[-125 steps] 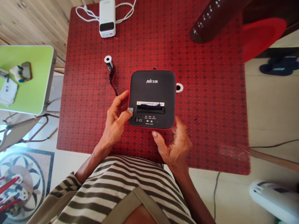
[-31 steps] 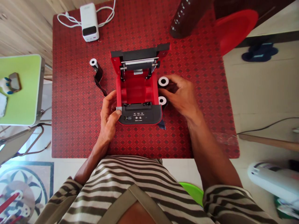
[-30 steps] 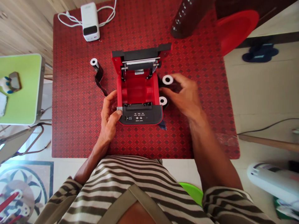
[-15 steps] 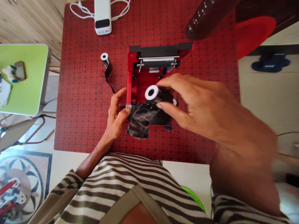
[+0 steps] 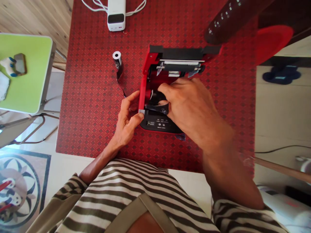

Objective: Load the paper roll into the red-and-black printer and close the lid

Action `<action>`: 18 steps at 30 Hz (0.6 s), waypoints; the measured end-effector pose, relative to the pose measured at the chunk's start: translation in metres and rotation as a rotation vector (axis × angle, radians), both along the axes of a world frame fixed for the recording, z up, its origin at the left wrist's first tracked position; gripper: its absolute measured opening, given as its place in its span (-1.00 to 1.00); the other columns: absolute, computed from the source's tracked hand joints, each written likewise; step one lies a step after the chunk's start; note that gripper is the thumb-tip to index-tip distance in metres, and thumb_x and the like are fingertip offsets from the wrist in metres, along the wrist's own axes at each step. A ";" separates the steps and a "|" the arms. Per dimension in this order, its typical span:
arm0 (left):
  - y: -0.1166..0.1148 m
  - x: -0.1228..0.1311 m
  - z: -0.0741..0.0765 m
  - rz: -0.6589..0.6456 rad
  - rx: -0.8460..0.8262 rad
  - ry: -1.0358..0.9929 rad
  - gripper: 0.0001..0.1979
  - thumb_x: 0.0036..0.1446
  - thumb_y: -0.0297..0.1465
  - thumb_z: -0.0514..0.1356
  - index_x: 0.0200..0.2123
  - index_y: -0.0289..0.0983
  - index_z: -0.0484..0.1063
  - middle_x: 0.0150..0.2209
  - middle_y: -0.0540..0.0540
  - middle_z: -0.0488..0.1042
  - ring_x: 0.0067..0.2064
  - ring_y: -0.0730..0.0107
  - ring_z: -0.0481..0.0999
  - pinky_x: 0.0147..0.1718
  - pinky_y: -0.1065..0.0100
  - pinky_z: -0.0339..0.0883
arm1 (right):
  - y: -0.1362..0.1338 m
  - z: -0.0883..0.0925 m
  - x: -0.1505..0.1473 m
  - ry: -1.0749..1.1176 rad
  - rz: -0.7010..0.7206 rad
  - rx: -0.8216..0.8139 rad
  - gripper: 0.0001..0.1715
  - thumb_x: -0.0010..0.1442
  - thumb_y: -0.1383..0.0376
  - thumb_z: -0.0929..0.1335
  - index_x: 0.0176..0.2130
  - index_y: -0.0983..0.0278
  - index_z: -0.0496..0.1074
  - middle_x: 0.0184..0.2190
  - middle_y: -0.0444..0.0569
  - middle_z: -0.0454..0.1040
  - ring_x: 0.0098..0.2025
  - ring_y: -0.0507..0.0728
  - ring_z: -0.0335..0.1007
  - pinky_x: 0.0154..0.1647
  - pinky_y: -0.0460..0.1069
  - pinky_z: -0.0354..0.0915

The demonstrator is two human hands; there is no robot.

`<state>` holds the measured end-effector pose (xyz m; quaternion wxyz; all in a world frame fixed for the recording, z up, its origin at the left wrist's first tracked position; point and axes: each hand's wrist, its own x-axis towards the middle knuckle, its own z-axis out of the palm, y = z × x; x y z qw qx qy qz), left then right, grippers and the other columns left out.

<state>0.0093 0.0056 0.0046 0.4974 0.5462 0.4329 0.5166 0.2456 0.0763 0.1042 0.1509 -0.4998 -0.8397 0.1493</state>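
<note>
A red and black printer (image 5: 159, 123) stands on the red patterned table (image 5: 92, 97) with its lid (image 5: 184, 51) swung up at the back. My right hand (image 5: 189, 103) reaches into the open red bay, fingers closed around a dark paper roll (image 5: 155, 96) with a white core; a dark strip of it lies over the bay's front edge. My left hand (image 5: 126, 121) grips the printer's front left corner, thumb on the grey latch (image 5: 141, 112). Most of the roll is hidden by my right hand.
Another dark roll (image 5: 117, 56) with a trailing strip lies left of the printer. A white power bank (image 5: 116, 14) with cables sits at the far edge. A dark object (image 5: 228, 19) and a red stool (image 5: 272, 40) are at the upper right. A green side table (image 5: 24, 74) stands left.
The printer's lid was closed 4.2 s ago and now stands open. My right hand picked a roll up from the printer's right side and brought it down into the bay. My left hand stayed put.
</note>
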 end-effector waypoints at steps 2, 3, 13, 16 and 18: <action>0.000 0.000 0.000 -0.002 -0.007 -0.002 -0.26 0.65 0.15 0.42 0.70 0.07 0.49 0.62 -0.23 0.66 0.52 -0.27 0.75 0.53 -0.26 0.70 | 0.006 -0.008 0.002 0.038 0.007 -0.011 -0.76 0.59 0.33 0.40 -0.18 0.05 0.55 -0.24 0.14 0.73 0.01 0.47 0.75 0.22 0.37 0.64; 0.000 0.000 0.000 -0.002 -0.006 0.000 -0.26 0.65 0.15 0.42 0.70 0.07 0.49 0.62 -0.23 0.65 0.53 -0.28 0.74 0.54 -0.27 0.69 | 0.009 -0.012 0.004 0.054 0.004 -0.018 -0.77 0.60 0.30 0.40 -0.17 0.05 0.57 -0.23 0.14 0.73 -0.02 0.46 0.74 0.20 0.36 0.64; -0.001 0.000 -0.005 0.001 -0.011 -0.010 -0.25 0.64 0.15 0.43 0.71 0.09 0.48 0.64 -0.22 0.63 0.53 -0.30 0.74 0.53 -0.28 0.71 | 0.017 -0.033 -0.005 0.176 -0.043 -0.049 -0.73 0.58 0.29 0.42 -0.22 0.03 0.59 -0.23 0.11 0.75 0.09 0.51 0.75 0.38 0.44 0.59; -0.001 0.000 -0.005 -0.007 -0.012 -0.021 -0.27 0.65 0.14 0.43 0.71 0.11 0.48 0.65 -0.22 0.63 0.57 -0.31 0.72 0.55 -0.29 0.70 | 0.016 -0.035 -0.010 0.177 -0.049 -0.029 -0.71 0.59 0.33 0.41 -0.20 0.03 0.63 -0.18 0.11 0.78 0.07 0.49 0.76 0.36 0.43 0.63; 0.000 -0.001 -0.004 -0.010 -0.004 -0.025 -0.28 0.66 0.11 0.43 0.71 0.11 0.49 0.64 -0.22 0.63 0.57 -0.31 0.72 0.54 -0.27 0.70 | 0.016 -0.032 -0.008 0.168 -0.053 -0.041 -0.69 0.57 0.40 0.39 -0.14 0.05 0.68 -0.07 0.14 0.84 0.11 0.49 0.79 0.37 0.42 0.65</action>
